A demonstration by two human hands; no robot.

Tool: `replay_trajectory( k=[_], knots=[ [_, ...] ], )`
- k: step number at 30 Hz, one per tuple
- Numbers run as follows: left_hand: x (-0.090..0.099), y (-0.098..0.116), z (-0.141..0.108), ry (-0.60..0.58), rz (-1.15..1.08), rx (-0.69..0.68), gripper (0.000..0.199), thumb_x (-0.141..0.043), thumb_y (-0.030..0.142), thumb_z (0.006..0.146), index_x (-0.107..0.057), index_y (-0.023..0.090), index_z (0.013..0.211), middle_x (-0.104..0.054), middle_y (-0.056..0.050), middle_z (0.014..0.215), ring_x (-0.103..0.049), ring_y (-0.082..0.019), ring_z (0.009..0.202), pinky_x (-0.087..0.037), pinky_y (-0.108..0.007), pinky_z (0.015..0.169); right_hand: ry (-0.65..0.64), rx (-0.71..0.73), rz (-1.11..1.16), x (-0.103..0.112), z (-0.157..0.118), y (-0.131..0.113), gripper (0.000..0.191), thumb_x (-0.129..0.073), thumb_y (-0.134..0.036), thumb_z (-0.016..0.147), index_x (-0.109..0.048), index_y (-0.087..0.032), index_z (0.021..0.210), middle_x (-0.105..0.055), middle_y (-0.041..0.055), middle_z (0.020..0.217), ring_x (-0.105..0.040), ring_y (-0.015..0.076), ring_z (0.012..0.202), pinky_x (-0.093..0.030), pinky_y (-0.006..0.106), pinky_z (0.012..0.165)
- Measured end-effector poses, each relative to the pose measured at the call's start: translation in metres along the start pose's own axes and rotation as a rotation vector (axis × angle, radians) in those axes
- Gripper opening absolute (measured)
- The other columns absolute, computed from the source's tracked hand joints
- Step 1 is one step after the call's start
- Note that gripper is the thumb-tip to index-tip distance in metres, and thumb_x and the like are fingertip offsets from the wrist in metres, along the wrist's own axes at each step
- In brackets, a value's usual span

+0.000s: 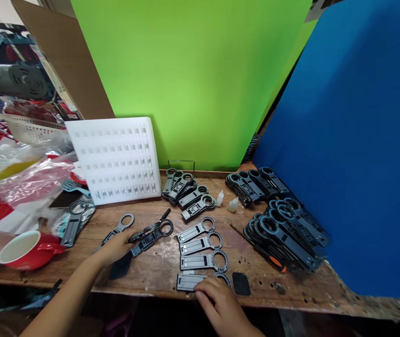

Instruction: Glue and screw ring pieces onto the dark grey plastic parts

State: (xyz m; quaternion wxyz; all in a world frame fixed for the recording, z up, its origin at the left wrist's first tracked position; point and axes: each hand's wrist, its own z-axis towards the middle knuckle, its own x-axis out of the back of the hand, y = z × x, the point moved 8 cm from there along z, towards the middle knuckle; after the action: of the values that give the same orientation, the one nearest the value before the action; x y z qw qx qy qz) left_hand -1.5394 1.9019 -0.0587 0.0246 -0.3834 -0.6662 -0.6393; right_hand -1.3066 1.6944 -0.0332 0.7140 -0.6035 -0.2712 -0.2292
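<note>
My left hand (pixel 117 248) is closed on a dark ring-ended plastic part (pixel 145 231), seen nearly edge-on and tilted above the table. Just below it a similar part (pixel 150 241) lies flat, and a lighter grey one (pixel 119 227) lies partly behind my wrist. My right hand (pixel 221 302) has its fingers curled over the nearest grey ring-ended part (pixel 187 282) at the table's front edge, hiding some of its middle. Beyond that part, several like it (pixel 196 261) lie in a column, rings to the right.
Stacks of ring-ended parts stand at the back (pixel 185 185) and right (pixel 284 229). A screwdriver (pixel 277 263), small bottles (pixel 220 197) and a black pad (pixel 241 283) lie between. White slotted foam (pixel 115 159) leans at the back; a red cup (pixel 34 252) stands left.
</note>
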Motion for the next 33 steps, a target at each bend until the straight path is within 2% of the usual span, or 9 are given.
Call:
replay_trajectory(
  k=[6, 13, 16, 19, 22, 25, 27, 29, 33],
  knots=[
    [0.001, -0.007, 0.01, -0.002, -0.039, 0.054, 0.044, -0.069, 0.028, 0.054, -0.07, 0.022, 0.098, -0.072, -0.005, 0.105, -0.061, -0.028, 0.106, -0.039, -0.038, 0.1, -0.009, -0.022, 0.0, -0.001, 0.002, -0.002, 0.016, -0.048, -0.02, 0.088, -0.064, -0.023, 0.087, -0.066, 0.0007, 0.085, -0.06, 0.015, 0.083, -0.045, 0.025, 0.072],
    [0.012, 0.001, 0.008, 0.049, -0.06, 0.073, 0.039, -0.076, 0.038, 0.049, -0.072, 0.023, 0.086, -0.074, -0.004, 0.087, -0.064, -0.03, 0.091, -0.047, -0.037, 0.085, 0.013, -0.011, -0.007, 0.0, -0.001, 0.001, 0.015, -0.049, -0.019, 0.087, -0.064, -0.024, 0.086, -0.066, 0.0002, 0.084, -0.061, 0.0145, 0.081, -0.046, 0.024, 0.071],
    [0.012, 0.008, -0.005, 0.138, -0.072, 0.069, 0.045, -0.073, 0.047, 0.054, -0.07, 0.021, 0.091, -0.073, -0.004, 0.085, -0.064, -0.029, 0.086, -0.049, -0.035, 0.078, 0.027, -0.012, -0.001, 0.002, -0.001, 0.0, 0.016, -0.049, -0.019, 0.087, -0.064, -0.023, 0.086, -0.066, 0.0004, 0.083, -0.061, 0.0146, 0.081, -0.046, 0.025, 0.071],
    [-0.027, 0.02, -0.032, 0.196, -0.316, 0.118, 0.061, -0.066, 0.059, 0.06, -0.064, 0.017, 0.104, -0.07, -0.006, 0.077, -0.062, -0.022, 0.065, -0.049, -0.031, 0.061, 0.061, 0.03, 0.008, 0.0, 0.003, -0.009, 0.017, -0.048, -0.019, 0.087, -0.063, -0.023, 0.094, -0.066, 0.0021, 0.088, -0.061, 0.015, 0.084, -0.048, 0.026, 0.074],
    [-0.12, 0.039, -0.064, -0.007, -0.838, 0.331, 0.067, -0.049, 0.073, 0.068, -0.067, 0.017, 0.101, -0.07, -0.011, 0.085, -0.061, -0.02, 0.058, -0.048, -0.033, 0.054, 0.188, 0.102, -0.071, 0.0, 0.01, -0.023, 0.037, -0.05, -0.02, 0.085, -0.052, -0.022, 0.122, -0.061, 0.0085, 0.111, -0.058, 0.0193, 0.101, -0.049, 0.031, 0.084],
    [-0.173, 0.06, -0.082, 0.069, -1.069, 0.387, 0.052, -0.059, 0.064, 0.067, -0.07, 0.02, 0.095, -0.069, -0.013, 0.105, -0.063, -0.027, 0.098, -0.049, -0.038, 0.085, 0.312, 0.139, -0.201, 0.0, 0.016, -0.032, 0.049, -0.051, -0.023, 0.085, -0.041, -0.021, 0.134, -0.055, 0.0126, 0.123, -0.053, 0.0244, 0.112, -0.048, 0.04, 0.092],
    [-0.181, 0.064, -0.084, 0.171, -1.075, 0.387, 0.048, -0.064, 0.06, 0.065, -0.07, 0.022, 0.094, -0.066, -0.011, 0.115, -0.052, -0.027, 0.118, -0.04, -0.038, 0.1, 0.348, 0.135, -0.223, 0.003, 0.019, -0.034, 0.043, -0.05, -0.023, 0.086, -0.045, -0.021, 0.129, -0.056, 0.0122, 0.122, -0.053, 0.0245, 0.112, -0.048, 0.041, 0.091],
    [-0.174, 0.065, -0.08, 0.228, -0.98, 0.349, 0.048, -0.068, 0.059, 0.062, -0.07, 0.021, 0.091, -0.067, -0.01, 0.115, -0.049, -0.027, 0.121, -0.035, -0.039, 0.105, 0.364, 0.105, -0.188, 0.01, 0.02, -0.033, 0.033, -0.05, -0.021, 0.086, -0.052, -0.021, 0.118, -0.058, 0.0111, 0.117, -0.055, 0.0227, 0.108, -0.049, 0.038, 0.088],
    [-0.146, 0.061, -0.065, 0.296, -0.82, 0.269, 0.056, -0.06, 0.067, 0.063, -0.07, 0.015, 0.083, -0.073, -0.01, 0.084, -0.065, -0.027, 0.088, -0.049, -0.04, 0.086, 0.282, 0.107, -0.063, 0.017, 0.015, -0.036, 0.008, -0.049, -0.019, 0.086, -0.054, -0.021, 0.092, -0.062, 0.0054, 0.094, -0.057, 0.0183, 0.09, -0.048, 0.031, 0.077]
  ],
)
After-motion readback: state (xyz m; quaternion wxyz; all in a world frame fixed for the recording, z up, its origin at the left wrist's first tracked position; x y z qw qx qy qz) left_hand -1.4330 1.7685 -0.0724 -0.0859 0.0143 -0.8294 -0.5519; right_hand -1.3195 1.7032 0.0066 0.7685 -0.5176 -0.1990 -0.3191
